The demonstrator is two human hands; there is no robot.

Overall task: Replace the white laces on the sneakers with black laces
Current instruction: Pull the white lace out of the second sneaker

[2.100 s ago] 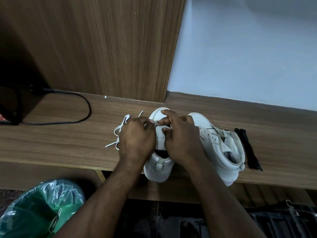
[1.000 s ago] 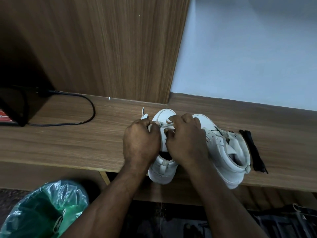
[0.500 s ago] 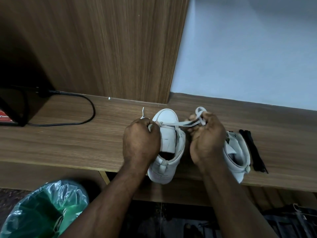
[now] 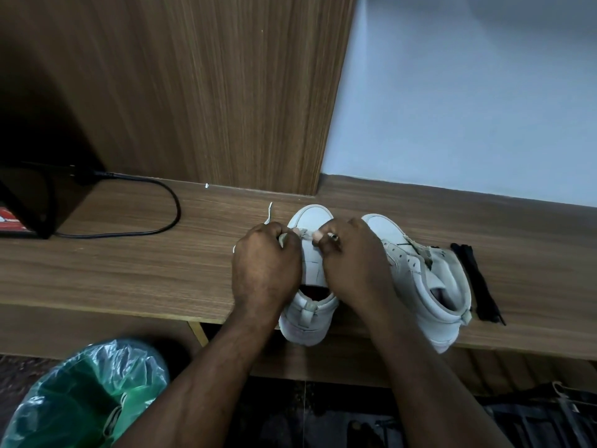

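Note:
Two white high-top sneakers stand side by side on the wooden shelf [image 4: 129, 273], toes pointing away from me. My left hand [image 4: 266, 270] grips the white lace [image 4: 269, 212] at the left side of the left sneaker [image 4: 311, 218]; a lace end sticks out beyond my knuckles. My right hand [image 4: 353, 266] pinches the lace at the shoe's lowest eyelets, near the toe. The tongue shows bare between my hands. The right sneaker [image 4: 429, 279] stands partly behind my right hand. Black laces [image 4: 475, 276] lie bundled on the shelf to its right.
A black cable [image 4: 155, 202] loops across the shelf at the left, running to a dark device [image 4: 22, 208]. A wooden panel [image 4: 193, 92] rises behind the shoes. A bin with a green plastic liner [image 4: 84, 396] stands on the floor at the lower left.
My right hand had pulled a loop of white lace out to the right; it has now come back to the left sneaker's toe-end eyelets. My left hand has stayed in place.

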